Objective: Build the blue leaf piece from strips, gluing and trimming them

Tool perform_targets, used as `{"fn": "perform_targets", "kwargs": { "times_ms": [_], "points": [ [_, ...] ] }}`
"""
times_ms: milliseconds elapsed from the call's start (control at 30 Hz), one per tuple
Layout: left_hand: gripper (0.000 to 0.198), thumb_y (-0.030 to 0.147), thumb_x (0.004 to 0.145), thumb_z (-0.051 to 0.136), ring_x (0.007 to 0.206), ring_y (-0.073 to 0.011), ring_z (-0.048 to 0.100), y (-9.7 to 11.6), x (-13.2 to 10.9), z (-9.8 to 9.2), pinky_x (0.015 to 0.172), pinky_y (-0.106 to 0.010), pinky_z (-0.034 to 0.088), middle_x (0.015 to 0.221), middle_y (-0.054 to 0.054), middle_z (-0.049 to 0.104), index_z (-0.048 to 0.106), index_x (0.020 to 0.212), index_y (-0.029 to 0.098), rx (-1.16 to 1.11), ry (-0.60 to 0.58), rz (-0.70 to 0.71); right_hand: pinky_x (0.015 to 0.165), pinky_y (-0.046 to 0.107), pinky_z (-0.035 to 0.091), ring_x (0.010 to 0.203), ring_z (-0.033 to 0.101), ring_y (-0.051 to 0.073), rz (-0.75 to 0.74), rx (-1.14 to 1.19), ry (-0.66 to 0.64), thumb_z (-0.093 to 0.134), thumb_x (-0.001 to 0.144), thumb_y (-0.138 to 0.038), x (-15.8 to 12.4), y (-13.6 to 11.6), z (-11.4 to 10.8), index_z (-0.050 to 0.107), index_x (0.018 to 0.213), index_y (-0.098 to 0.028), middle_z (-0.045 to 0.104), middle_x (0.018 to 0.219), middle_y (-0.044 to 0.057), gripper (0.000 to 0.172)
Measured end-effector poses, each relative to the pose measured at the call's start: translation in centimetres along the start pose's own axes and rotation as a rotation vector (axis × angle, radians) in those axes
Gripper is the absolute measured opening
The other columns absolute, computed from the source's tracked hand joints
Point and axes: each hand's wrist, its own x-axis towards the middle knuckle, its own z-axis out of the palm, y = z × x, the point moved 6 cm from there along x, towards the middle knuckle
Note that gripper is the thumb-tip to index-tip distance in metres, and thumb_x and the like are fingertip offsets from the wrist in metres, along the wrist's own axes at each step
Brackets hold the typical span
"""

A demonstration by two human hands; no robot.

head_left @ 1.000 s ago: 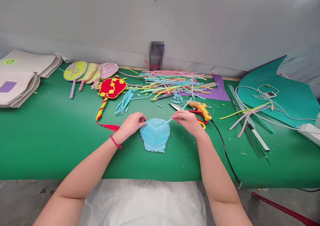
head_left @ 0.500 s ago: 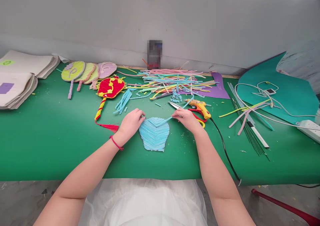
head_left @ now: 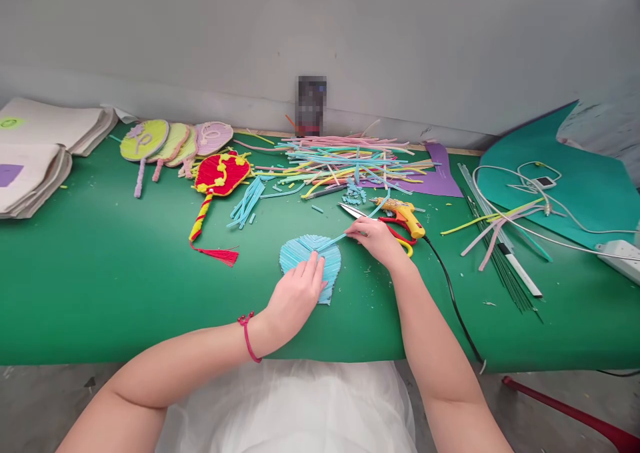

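Note:
A blue fan-shaped piece [head_left: 295, 247] covered with strips in a V pattern lies on the green table in front of me. My left hand [head_left: 299, 294] rests flat on its middle, fingertips near the point of the V, with nothing gripped. At the piece's upper right, my right hand [head_left: 371, 236] pinches the outer end of a blue strip [head_left: 333, 241], whose inner end lies on the piece. Just beyond my right hand are scissors [head_left: 406, 242] with red and yellow handles, partly covered, and a yellow glue gun [head_left: 406, 214].
Colourful pipe cleaners [head_left: 345, 159] lie at the back. Left of them are a red fan [head_left: 225, 174], pale fans [head_left: 145, 139] and stacked books [head_left: 45, 129]. A black cord [head_left: 447, 293] and thin wires [head_left: 505, 276] are on the right, near a power strip [head_left: 620, 256].
My left hand has let go of the piece's upper left edge and moved down and right onto its middle. My right hand keeps its pinch on the strip, nearly unmoved.

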Motion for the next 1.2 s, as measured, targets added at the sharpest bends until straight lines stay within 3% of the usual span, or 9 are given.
{"fn": "perform_targets", "kwargs": {
  "times_ms": [167, 300, 767, 1200],
  "points": [
    [0.045, 0.027, 0.096, 0.033, 0.112, -0.0250, 0.056, 0.7, 0.0, 0.8, 0.089, -0.035, 0.049, 0.137, -0.020, 0.046, 0.046, 0.132, 0.004, 0.015, -0.161, -0.028, 0.069, 0.031, 0.048, 0.075, 0.060, 0.018, 0.018, -0.007, 0.001, 0.051, 0.086, -0.027, 0.0, 0.2, 0.1, 0.069, 0.082, -0.020, 0.063, 0.084, 0.006, 0.019],
    [0.051, 0.033, 0.095, 0.034, 0.120, -0.0281, 0.050, 0.5, 0.2, 0.9, 0.092, -0.037, 0.047, 0.139, -0.021, 0.043, 0.044, 0.134, 0.002, 0.013, -0.209, -0.069, 0.069, 0.031, 0.048, 0.075, 0.060, 0.018, 0.012, -0.037, 0.004, 0.052, 0.086, -0.025, 0.0, 0.4, 0.2, 0.069, 0.082, -0.020, 0.064, 0.083, 0.006, 0.018],
    [0.062, 0.042, 0.092, 0.040, 0.123, -0.0297, 0.047, 0.0, 0.4, 1.3, 0.097, -0.038, 0.043, 0.146, -0.023, 0.030, 0.036, 0.138, 0.001, -0.003, -0.241, -0.142, 0.066, 0.029, 0.050, 0.073, 0.059, 0.016, 0.067, 0.098, 0.048, 0.054, 0.084, -0.025, 0.2, -1.0, 0.5, 0.068, 0.080, -0.021, 0.062, 0.083, 0.004, 0.015],
    [0.061, 0.042, 0.092, 0.041, 0.119, -0.0288, 0.049, -0.3, 0.5, 1.2, 0.092, -0.038, 0.046, 0.144, -0.022, 0.034, 0.039, 0.137, 0.001, -0.015, -0.225, -0.152, 0.066, 0.030, 0.049, 0.073, 0.059, 0.017, 0.072, 0.056, 0.011, 0.051, 0.085, -0.029, 0.0, -0.1, -0.1, 0.068, 0.080, -0.020, 0.061, 0.085, 0.005, 0.019]
  ]
}}
